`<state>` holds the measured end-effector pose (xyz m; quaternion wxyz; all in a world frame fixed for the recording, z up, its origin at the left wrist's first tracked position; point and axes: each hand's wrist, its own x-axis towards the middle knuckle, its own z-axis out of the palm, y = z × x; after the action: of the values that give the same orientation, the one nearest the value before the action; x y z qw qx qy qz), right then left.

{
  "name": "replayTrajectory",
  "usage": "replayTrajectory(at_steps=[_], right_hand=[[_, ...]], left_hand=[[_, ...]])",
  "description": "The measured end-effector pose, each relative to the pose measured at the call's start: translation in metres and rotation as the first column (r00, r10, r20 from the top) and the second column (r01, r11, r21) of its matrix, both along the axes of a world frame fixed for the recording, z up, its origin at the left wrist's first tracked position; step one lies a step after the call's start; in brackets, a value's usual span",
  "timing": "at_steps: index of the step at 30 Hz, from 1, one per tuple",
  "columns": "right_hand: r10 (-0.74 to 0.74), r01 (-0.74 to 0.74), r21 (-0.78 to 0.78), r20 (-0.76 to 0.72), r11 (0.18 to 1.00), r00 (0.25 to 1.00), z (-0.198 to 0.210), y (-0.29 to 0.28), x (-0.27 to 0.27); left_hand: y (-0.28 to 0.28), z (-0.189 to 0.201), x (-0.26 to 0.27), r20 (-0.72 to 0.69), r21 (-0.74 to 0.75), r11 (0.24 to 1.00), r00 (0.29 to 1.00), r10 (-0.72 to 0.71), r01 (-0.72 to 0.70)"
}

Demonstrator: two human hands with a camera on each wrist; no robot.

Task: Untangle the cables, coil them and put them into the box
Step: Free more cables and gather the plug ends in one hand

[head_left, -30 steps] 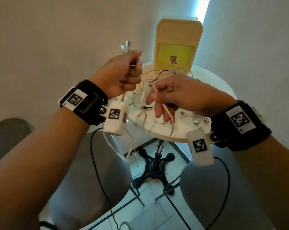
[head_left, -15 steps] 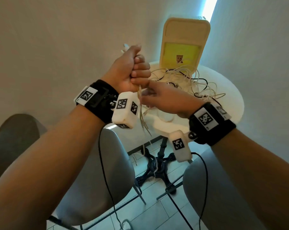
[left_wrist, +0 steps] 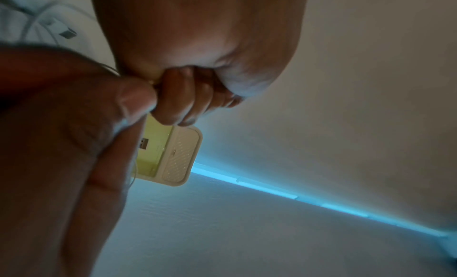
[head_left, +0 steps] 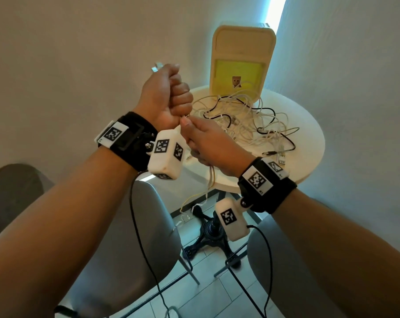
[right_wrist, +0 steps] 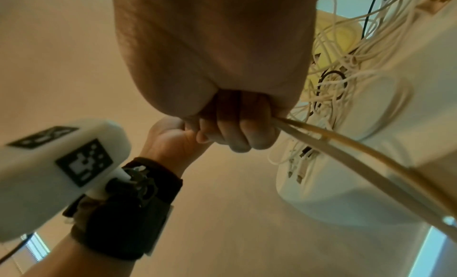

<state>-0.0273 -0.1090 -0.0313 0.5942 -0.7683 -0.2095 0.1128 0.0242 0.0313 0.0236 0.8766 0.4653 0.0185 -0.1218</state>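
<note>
My left hand (head_left: 171,97) is raised in a fist around a white cable, whose plug end (head_left: 156,66) pokes out above the thumb. Just below it my right hand (head_left: 201,143) grips the same white cable (head_left: 211,177); its strands hang down past the table edge toward the floor. In the right wrist view the curled fingers (right_wrist: 237,132) hold the cable strands (right_wrist: 346,154). A tangle of white and black cables (head_left: 245,120) lies on the round white table (head_left: 309,157). The open wooden box (head_left: 242,63) stands upright at the table's back.
Loose connectors (head_left: 279,157) lie near the table's right front. Two grey chairs (head_left: 125,237) stand below my arms, with the black table base (head_left: 210,230) on the tiled floor between them. Walls close in behind and to the right.
My right hand left the cable pile, came up under my left fist and took hold of the cable there. The left fist stayed raised, and the cable now hangs below my right hand.
</note>
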Motion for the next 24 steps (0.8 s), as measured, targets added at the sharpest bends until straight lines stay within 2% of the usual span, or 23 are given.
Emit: replayTrajectory(at_steps=[2, 5, 8, 10, 14, 17, 19, 22, 24], right_hand=[[0.004, -0.002, -0.048, 0.043, 0.999, 0.999, 0.000, -0.002, 0.001], [0.052, -0.046, -0.132, 0.045, 0.990, 0.998, -0.006, -0.003, -0.001], [0.093, -0.093, -0.107, -0.007, 0.990, 0.996, -0.008, -0.010, -0.004], [0.074, -0.067, -0.124, 0.050, 0.990, 0.996, -0.003, -0.017, -0.003], [0.007, 0.093, -0.343, 0.278, 0.935, 0.961, 0.014, -0.050, 0.009], [-0.026, 0.203, -0.545, 0.316, 0.813, 0.949, 0.029, -0.100, 0.023], [-0.012, 0.238, -0.721, 0.303, 0.651, 0.953, 0.031, -0.136, 0.030], [0.009, 0.191, -0.875, 0.217, 0.444, 0.976, 0.019, -0.168, 0.035], [0.020, 0.163, -0.905, 0.185, 0.392, 0.983, 0.006, -0.176, 0.037]], left_hand=[[0.004, -0.002, 0.003, -0.021, -0.021, 0.999, 0.999, -0.028, 0.028], [0.004, -0.002, 0.002, -0.032, 0.033, 0.998, 0.998, -0.050, 0.052], [-0.004, -0.002, -0.001, 0.007, 0.058, 0.998, 0.999, -0.038, 0.038], [-0.008, -0.003, 0.000, 0.022, 0.026, 1.000, 1.000, -0.017, 0.017], [-0.016, -0.007, 0.006, -0.005, -0.006, 1.000, 1.000, -0.017, 0.017], [-0.025, -0.013, 0.005, -0.023, 0.087, 0.994, 0.998, -0.061, 0.063], [-0.033, -0.016, 0.003, -0.032, 0.155, 0.982, 0.994, -0.101, 0.104], [-0.049, -0.019, -0.002, -0.042, 0.180, 0.972, 0.988, -0.146, 0.151], [-0.060, -0.021, -0.004, -0.044, 0.154, 0.977, 0.989, -0.143, 0.148]])
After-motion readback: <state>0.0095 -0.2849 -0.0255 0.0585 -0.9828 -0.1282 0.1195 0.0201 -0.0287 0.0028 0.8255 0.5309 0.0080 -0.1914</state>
